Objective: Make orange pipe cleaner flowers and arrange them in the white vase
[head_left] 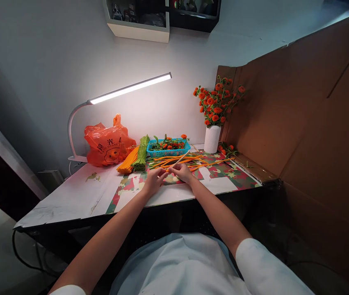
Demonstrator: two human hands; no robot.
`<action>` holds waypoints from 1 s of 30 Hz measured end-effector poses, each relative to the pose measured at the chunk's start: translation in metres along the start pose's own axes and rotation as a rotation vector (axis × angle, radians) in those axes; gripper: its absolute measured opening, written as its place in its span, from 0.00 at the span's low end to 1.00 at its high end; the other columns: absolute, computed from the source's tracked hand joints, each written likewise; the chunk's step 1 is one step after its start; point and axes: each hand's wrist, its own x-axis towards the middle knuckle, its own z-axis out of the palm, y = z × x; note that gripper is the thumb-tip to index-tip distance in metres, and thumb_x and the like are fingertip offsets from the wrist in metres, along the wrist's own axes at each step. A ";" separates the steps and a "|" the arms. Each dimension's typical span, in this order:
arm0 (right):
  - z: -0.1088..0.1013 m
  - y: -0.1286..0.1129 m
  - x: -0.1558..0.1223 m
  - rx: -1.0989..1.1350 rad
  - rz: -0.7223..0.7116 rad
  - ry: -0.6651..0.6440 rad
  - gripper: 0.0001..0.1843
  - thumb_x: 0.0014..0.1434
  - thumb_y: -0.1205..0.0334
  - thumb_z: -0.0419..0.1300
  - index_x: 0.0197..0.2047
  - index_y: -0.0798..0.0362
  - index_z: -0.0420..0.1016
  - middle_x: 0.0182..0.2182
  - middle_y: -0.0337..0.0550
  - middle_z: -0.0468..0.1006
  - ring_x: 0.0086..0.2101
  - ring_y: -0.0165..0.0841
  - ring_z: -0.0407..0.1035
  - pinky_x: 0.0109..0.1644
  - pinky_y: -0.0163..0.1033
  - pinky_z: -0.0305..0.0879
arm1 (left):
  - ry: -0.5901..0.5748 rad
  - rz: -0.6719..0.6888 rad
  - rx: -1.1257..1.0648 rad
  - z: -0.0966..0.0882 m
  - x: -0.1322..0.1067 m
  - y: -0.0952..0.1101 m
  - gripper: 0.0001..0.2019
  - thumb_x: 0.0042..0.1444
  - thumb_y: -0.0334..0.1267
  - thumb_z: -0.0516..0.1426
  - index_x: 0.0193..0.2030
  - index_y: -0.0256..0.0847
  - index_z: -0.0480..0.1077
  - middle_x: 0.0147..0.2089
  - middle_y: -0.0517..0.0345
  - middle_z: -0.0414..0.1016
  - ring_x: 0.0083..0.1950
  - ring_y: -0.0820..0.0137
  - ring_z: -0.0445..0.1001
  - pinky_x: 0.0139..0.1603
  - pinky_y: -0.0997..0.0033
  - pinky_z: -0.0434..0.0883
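Close together over the front of the table are my left hand [154, 180] and my right hand [183, 173], fingertips almost meeting. A thin pale stick [181, 158] slants up to the right from my right hand, pinched between thumb and fingers. My left fingers are closed on a short bit of orange pipe cleaner, largely hidden by the fingers. Just beyond my hands, loose orange pipe cleaners [205, 165] lie spread on the patterned mat. Behind them sits a blue basket [162, 153] with orange flowers and green stems.
Left of the basket lie a green pipe cleaner bundle [142, 153] and an orange bundle [128, 162], beside an orange plastic bag [109, 145]. A lit lamp [131, 87] arches above. A white vase [212, 139] of orange flowers stands right, near a cardboard wall [285, 110].
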 end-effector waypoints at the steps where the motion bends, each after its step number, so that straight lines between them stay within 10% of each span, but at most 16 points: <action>1: 0.000 0.000 0.001 0.006 -0.013 -0.020 0.22 0.43 0.44 0.67 0.28 0.56 0.75 0.22 0.40 0.74 0.25 0.28 0.65 0.27 0.33 0.58 | -0.006 -0.029 -0.037 -0.001 0.000 0.000 0.15 0.56 0.49 0.56 0.32 0.38 0.73 0.26 0.58 0.75 0.27 0.71 0.70 0.29 0.71 0.67; 19: -0.002 0.002 0.001 0.106 -0.012 -0.113 0.22 0.41 0.44 0.68 0.31 0.56 0.76 0.24 0.39 0.73 0.26 0.26 0.65 0.26 0.30 0.59 | -0.234 -0.306 -0.494 0.001 0.003 0.001 0.24 0.53 0.62 0.52 0.29 0.39 0.65 0.18 0.66 0.60 0.22 0.74 0.68 0.26 0.73 0.66; 30: -0.003 0.011 0.005 0.121 0.040 0.040 0.24 0.38 0.43 0.69 0.28 0.56 0.74 0.21 0.38 0.73 0.22 0.25 0.64 0.26 0.31 0.62 | 0.113 0.066 0.122 -0.001 0.001 0.004 0.12 0.55 0.47 0.57 0.29 0.40 0.69 0.28 0.57 0.73 0.27 0.71 0.69 0.28 0.72 0.66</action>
